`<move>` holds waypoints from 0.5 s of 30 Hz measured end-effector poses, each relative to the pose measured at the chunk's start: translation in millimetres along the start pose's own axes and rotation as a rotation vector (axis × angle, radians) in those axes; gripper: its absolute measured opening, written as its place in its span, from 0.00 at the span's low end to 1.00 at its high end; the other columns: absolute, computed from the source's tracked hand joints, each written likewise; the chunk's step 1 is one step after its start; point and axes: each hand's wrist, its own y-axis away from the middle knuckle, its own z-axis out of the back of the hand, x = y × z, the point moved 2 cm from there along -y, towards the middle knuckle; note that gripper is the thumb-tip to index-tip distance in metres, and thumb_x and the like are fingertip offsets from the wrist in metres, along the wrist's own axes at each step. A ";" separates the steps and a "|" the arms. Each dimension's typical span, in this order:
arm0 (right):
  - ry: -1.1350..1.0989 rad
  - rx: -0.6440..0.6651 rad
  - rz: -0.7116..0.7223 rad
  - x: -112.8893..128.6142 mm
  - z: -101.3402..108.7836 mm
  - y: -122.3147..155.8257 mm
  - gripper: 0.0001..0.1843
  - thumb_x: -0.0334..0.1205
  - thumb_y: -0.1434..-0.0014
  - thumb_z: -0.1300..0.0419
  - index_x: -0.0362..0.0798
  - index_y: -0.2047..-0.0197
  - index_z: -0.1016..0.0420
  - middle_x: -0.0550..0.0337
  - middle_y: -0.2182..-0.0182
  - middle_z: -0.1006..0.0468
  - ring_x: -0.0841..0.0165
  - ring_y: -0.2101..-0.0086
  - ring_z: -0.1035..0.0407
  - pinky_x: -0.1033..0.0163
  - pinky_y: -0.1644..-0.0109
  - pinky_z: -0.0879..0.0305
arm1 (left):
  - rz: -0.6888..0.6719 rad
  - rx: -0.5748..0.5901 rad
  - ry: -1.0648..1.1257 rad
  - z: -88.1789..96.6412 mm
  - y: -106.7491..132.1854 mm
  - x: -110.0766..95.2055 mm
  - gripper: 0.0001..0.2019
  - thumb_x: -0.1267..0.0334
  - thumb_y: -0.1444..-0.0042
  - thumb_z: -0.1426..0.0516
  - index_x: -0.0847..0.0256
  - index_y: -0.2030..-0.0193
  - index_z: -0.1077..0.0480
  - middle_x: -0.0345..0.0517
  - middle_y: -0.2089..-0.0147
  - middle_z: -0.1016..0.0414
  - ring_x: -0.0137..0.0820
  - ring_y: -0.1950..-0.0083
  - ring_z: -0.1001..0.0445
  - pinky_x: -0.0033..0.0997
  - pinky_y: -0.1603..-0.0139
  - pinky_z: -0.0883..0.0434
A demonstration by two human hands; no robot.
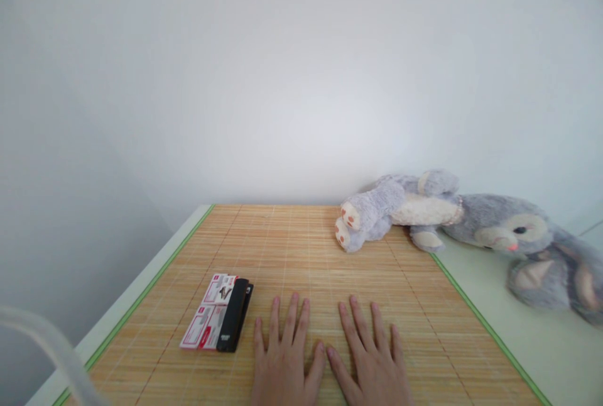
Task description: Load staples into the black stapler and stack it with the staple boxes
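My left hand [285, 359] lies flat on the bamboo mat [282, 249], palm down with its fingers spread. Beside it, my right hand [372, 359] rests the same way, the two thumbs close together. Neither hand holds anything. To the left of my left hand lies a black stapler [233, 315], on its side along the mat. Two small white and red boxes [219, 290], [202, 327] sit against the stapler's left side, one behind the other; their small print is too blurred to read.
A grey plush rabbit [424, 211] lies along the back right, its feet on the mat and its head over the pale tabletop [509, 305]. A white wall [282, 79] stands behind. A blurred white curved tube [47, 337] crosses the lower left corner.
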 end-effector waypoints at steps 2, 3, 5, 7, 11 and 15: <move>-0.017 0.012 -0.003 -1.1 0.1 0.7 0.41 0.70 0.36 0.52 0.63 0.25 0.49 0.64 0.27 0.50 0.39 0.28 0.57 0.22 0.31 0.56 | -0.016 -0.003 0.007 -2.5 2.2 2.9 0.34 0.52 0.32 0.50 0.43 0.23 0.57 0.37 0.21 0.52 0.56 0.22 0.51 0.71 0.30 0.48; -0.026 0.020 -0.006 -1.5 0.1 0.9 0.41 0.69 0.36 0.51 0.63 0.25 0.48 0.64 0.26 0.50 0.39 0.28 0.57 0.22 0.31 0.57 | -0.029 -0.005 0.012 -4.7 4.1 4.1 0.33 0.52 0.32 0.50 0.43 0.23 0.56 0.38 0.22 0.51 0.56 0.22 0.50 0.70 0.30 0.47; -0.043 0.041 -0.023 -0.5 0.3 0.4 0.41 0.68 0.36 0.50 0.63 0.25 0.48 0.64 0.26 0.51 0.39 0.28 0.59 0.21 0.30 0.62 | -0.029 -0.017 0.015 -10.3 9.7 5.4 0.33 0.53 0.33 0.49 0.42 0.23 0.54 0.37 0.22 0.49 0.55 0.23 0.49 0.70 0.30 0.47; -0.070 0.073 -0.071 5.3 1.5 -2.0 0.40 0.65 0.36 0.48 0.63 0.25 0.48 0.64 0.26 0.53 0.38 0.27 0.63 0.18 0.31 0.68 | 0.007 -0.036 0.009 -17.2 17.8 4.4 0.32 0.57 0.34 0.49 0.42 0.24 0.50 0.36 0.23 0.48 0.55 0.23 0.48 0.71 0.29 0.49; -0.291 0.200 -0.071 45.4 9.7 -12.3 0.40 0.61 0.37 0.45 0.60 0.25 0.44 0.62 0.25 0.53 0.37 0.27 0.69 0.16 0.32 0.74 | 0.078 -0.048 0.032 -30.9 37.0 -0.8 0.34 0.65 0.37 0.48 0.40 0.25 0.48 0.35 0.24 0.43 0.56 0.23 0.48 0.75 0.28 0.50; -0.623 0.232 0.054 118.2 26.5 -28.5 0.33 0.53 0.38 0.39 0.55 0.32 0.33 0.53 0.30 0.37 0.43 0.28 0.55 0.28 0.27 0.65 | 0.066 -0.021 0.198 -39.7 48.4 3.6 0.36 0.64 0.37 0.46 0.35 0.25 0.51 0.31 0.26 0.38 0.53 0.23 0.48 0.68 0.28 0.41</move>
